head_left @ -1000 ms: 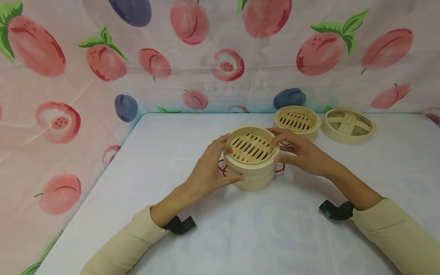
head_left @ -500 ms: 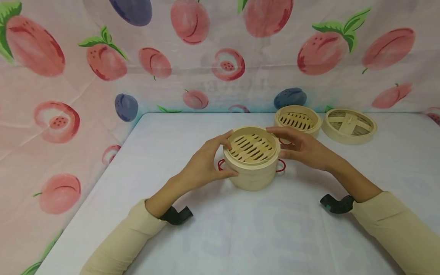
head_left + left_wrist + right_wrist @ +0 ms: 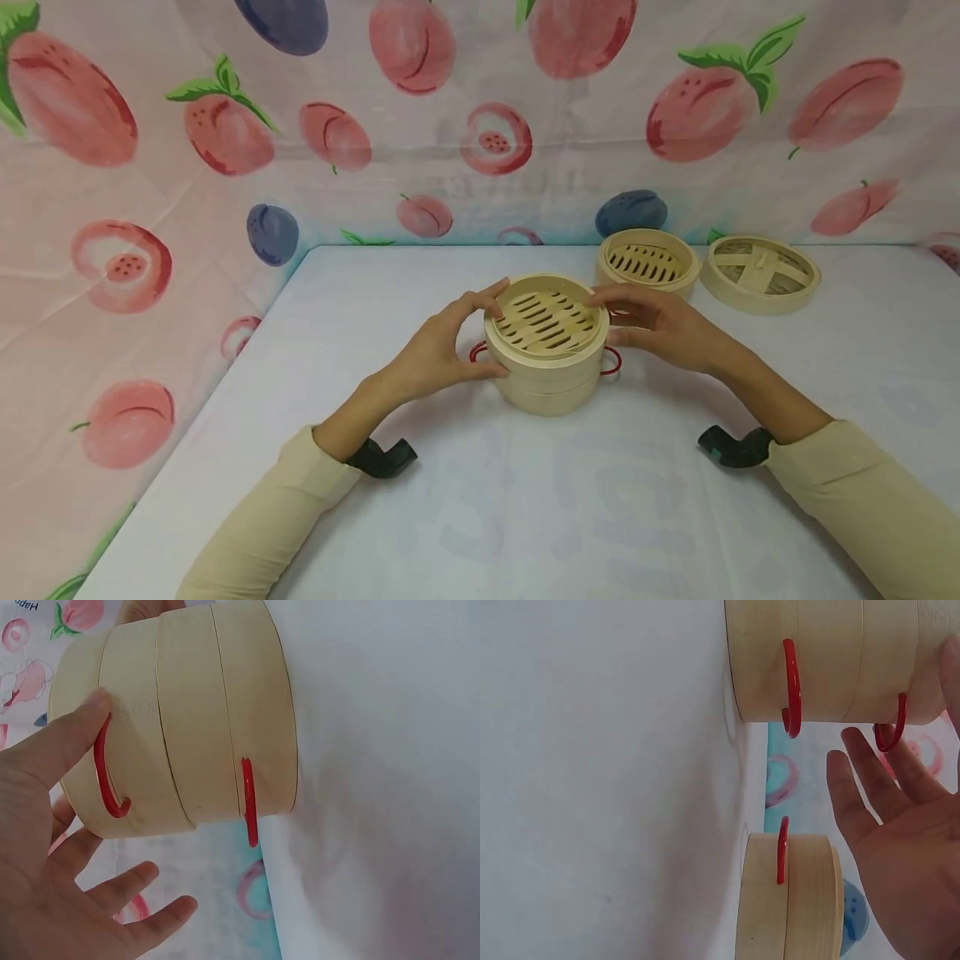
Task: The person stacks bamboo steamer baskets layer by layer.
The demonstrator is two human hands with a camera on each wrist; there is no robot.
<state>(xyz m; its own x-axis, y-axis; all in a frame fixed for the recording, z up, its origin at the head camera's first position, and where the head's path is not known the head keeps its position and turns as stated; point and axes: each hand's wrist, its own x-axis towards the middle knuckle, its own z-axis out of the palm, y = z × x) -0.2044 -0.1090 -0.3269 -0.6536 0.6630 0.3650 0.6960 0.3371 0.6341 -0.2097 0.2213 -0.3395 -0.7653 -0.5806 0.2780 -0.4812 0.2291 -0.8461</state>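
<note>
Two round bamboo steamer baskets stand stacked upright on the white table, the upper basket point(image 3: 540, 363) set squarely on the lower basket point(image 3: 551, 402). Slots run across the slatted floor point(image 3: 546, 323) of the upper one. My left hand point(image 3: 427, 354) grips its left side, fingertips over the rim and thumb against the wall. In the left wrist view a red handle point(image 3: 109, 776) curves beside that thumb, while the lower fingers spread off the wall. My right hand point(image 3: 671, 329) pinches the right rim, index finger over the edge and thumb outside; its other fingers point(image 3: 870, 772) stay extended.
Behind my right hand stands another bamboo steamer basket point(image 3: 648, 260) with a slatted floor. To its right lies a round woven bamboo lid point(image 3: 763, 271) with crossed strips. A fruit-printed cloth point(image 3: 495, 75) hangs along the back and left of the table.
The upper basket has settled into line with the lower one. My left thumb has slid left and up along the wall, and my right fingertips have shifted slightly at the rim.
</note>
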